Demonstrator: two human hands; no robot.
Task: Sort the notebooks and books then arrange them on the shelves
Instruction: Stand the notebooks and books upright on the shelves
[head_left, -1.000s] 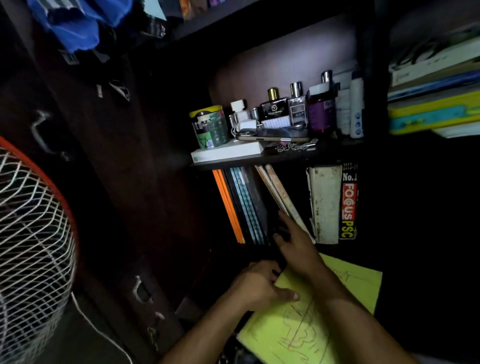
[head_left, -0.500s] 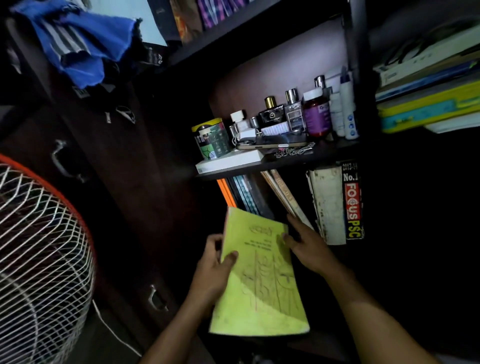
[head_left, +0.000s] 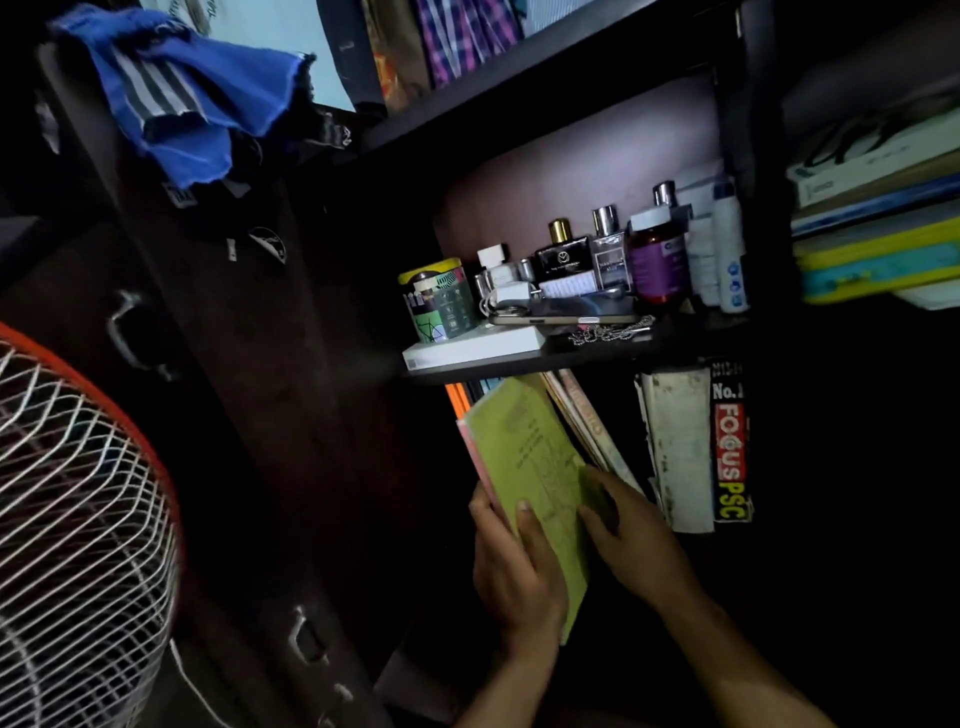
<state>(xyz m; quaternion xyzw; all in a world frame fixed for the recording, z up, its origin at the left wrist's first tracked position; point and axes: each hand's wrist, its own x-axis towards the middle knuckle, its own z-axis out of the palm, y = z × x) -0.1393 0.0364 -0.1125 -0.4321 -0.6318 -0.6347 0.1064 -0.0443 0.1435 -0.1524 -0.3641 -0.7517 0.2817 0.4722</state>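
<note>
A thin yellow-green notebook stands almost upright, its top edge under the dark shelf board. My left hand grips its lower left edge, thumb on the cover. My right hand presses flat fingers against its right side. To its left stand orange and dark thin books. Behind it to the right lean several thin books. Further right stand a worn white book and a black "Focus PSC" book.
Perfume bottles, a tin, a phone and a white box crowd the shelf above. Stacked books lie in the right compartment. A fan grille stands at the left, beside a dark cupboard door with blue cloth on top.
The yellow-green notebook has been lifted from lying flat below, turned upright and moved up into the lower shelf between the books. Both hands rose with it.
</note>
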